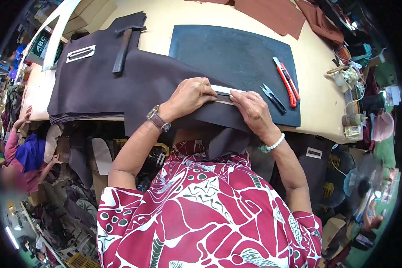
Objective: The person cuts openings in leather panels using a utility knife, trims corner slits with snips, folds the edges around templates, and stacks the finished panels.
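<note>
Dark brown fabric [156, 76] lies over the table and hangs past its front edge. A white strip [223, 89] with a dark slot sits on it near the cutting mat. My left hand [194, 96], with a watch on the wrist, pinches the strip's left end. At the right end, the fingertips of my right hand [252, 109] are pressed together on the strip; a beaded bracelet circles that wrist. A similar white piece with a slot [81, 53] lies flat on the fabric at the left.
A hammer [122, 52] rests on the fabric. Black snips [274, 99] and red cutters [287, 82] lie on the dark mat [228, 44]. Reddish-brown fabric [272, 15] is at the back. A co-worker [27, 154] is at the far left.
</note>
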### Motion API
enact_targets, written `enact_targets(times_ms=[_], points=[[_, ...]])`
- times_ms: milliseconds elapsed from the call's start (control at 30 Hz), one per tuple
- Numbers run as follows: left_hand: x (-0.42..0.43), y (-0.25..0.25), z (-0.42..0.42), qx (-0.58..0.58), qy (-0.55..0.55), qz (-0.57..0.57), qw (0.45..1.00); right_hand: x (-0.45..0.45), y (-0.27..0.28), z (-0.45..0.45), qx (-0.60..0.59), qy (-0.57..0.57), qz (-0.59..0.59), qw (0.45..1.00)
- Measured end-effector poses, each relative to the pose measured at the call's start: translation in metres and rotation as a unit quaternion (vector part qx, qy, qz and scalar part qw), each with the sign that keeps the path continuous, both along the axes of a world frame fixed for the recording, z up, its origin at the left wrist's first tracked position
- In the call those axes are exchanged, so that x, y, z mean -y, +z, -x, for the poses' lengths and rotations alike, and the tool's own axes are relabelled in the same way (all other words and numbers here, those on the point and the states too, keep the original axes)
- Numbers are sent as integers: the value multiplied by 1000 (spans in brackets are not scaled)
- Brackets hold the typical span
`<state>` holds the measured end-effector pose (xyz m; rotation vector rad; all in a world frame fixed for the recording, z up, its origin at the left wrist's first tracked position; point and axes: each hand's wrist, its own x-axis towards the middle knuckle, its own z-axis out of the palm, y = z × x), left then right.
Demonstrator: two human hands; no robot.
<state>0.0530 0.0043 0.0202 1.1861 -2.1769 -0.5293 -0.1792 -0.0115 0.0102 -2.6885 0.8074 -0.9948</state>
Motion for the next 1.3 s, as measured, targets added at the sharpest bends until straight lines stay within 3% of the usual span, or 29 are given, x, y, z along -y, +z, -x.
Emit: enact_targets(times_ms=[167, 267, 367, 500, 700, 867, 1067, 1300], points=[[-2, -5, -1, 21, -10, 55, 998, -5, 4, 15, 14, 3, -9, 1000], [-4, -4, -1, 29, -16, 70, 997, -10, 19, 10, 61, -106, -288, 950], [-3, -4, -1, 33, -20, 75, 996, -3, 13, -1, -31, -139, -118, 983], [-2, -6, -3, 26, -27, 80, 996, 0, 3, -11, -82, -162, -37, 983], [0, -1, -11, 77, -32, 84, 993, 2, -3, -50, -173, -186, -30, 967], [-6, 10, -48, 108, -9, 39, 993, -1, 2, -23, -202, -239, -57, 948], [-3, 5, -49, 49, -12, 16, 999, -3, 0, -37, -209, -231, -48, 949], [-8, 11, -53, 61, 14, 12, 998, 2, -10, -91, -170, -187, -54, 966]])
